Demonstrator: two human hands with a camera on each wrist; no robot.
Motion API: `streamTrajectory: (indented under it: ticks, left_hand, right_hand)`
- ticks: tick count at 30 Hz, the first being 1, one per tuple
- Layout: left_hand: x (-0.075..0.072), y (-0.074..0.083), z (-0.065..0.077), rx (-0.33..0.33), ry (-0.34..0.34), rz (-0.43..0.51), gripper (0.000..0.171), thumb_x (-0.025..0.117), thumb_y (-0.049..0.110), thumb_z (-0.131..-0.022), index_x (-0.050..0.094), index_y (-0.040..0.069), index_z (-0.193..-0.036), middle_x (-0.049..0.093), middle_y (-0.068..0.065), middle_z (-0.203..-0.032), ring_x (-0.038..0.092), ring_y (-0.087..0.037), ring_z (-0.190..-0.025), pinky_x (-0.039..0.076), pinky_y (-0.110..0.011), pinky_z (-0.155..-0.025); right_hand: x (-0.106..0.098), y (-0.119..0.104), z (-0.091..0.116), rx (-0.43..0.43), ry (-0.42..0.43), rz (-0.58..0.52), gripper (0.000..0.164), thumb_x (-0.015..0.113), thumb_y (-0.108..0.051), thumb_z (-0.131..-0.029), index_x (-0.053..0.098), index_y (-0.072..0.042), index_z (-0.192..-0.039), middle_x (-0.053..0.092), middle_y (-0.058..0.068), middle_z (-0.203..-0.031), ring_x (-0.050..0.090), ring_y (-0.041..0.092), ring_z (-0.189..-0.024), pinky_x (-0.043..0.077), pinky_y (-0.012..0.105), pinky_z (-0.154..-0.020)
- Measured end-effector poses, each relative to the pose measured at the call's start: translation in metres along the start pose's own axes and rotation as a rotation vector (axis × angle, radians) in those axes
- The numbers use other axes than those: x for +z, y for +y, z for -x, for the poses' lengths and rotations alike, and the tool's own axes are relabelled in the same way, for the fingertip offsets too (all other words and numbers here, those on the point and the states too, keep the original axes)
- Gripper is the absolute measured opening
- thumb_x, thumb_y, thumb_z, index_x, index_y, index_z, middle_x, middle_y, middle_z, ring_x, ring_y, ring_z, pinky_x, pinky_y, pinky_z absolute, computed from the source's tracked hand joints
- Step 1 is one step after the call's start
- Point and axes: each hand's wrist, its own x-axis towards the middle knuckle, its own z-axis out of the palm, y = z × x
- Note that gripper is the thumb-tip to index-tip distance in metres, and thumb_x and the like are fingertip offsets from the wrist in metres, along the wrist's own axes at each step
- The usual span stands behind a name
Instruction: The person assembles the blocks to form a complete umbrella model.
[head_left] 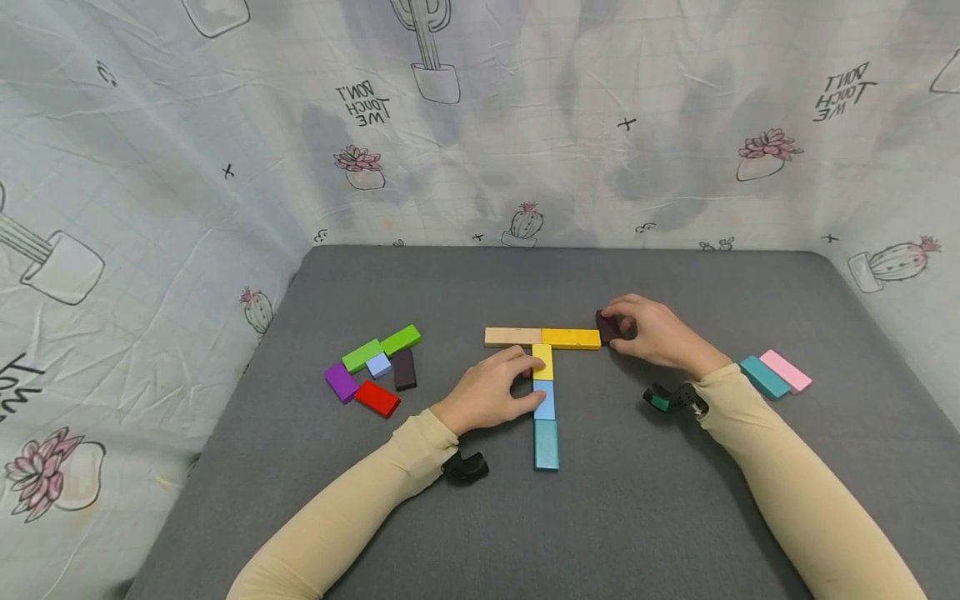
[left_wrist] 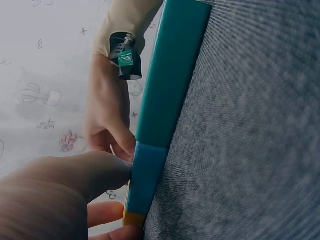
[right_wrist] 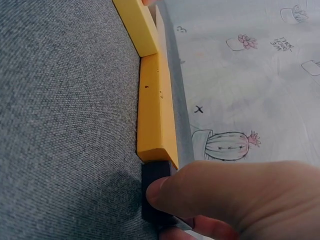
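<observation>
My right grip (head_left: 651,333) pinches a dark block (right_wrist: 155,172) between thumb and fingers, holding it at the right-hand end of an orange-yellow block (head_left: 571,338), on the far half of the grey worktop (head_left: 630,517). My left grip (head_left: 487,390) is loosely spread and wrapped round nothing: the thumb rests against a light blue block (head_left: 544,407) and the fingers touch a paler yellow block (head_left: 545,352). The blocks before me form a T. Its bar, a tan block (head_left: 513,337) end to end with the orange-yellow one, runs along the far edge, well in from it; its stem leads from the middle of that bar towards the near edge, paler yellow first, then light blue, then a blue-green block (head_left: 547,444). Towards the left edge lies a loose cluster: two green blocks (head_left: 362,355) in line, a purple block (head_left: 342,382), a red block (head_left: 377,399), a small blue block (head_left: 378,365) and a dark brown block (head_left: 404,369). Near the right edge, beside my right sleeve (head_left: 780,467), a teal block (head_left: 765,377) and a pink block (head_left: 785,371) lie side by side.
</observation>
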Motion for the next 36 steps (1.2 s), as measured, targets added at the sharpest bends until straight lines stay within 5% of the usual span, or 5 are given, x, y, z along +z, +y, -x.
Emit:
streamTrajectory:
  ticks: [36]
  left_hand:
    - [0.0007,0.0001,-0.0007,-0.008,0.001,-0.004,0.041,0.072,0.036,-0.098,0.068,0.016,-0.133,0.06,0.003,-0.11,0.053,-0.011,-0.09,0.047,-0.027,-0.073]
  right_hand:
    - [0.0019,-0.0001,-0.0039,-0.005,-0.002,-0.004,0.051,0.077,-0.007,-0.089,0.063,0.001,-0.137,0.061,0.02,-0.131,0.058,0.026,-0.095,0.047,0.045,-0.08]
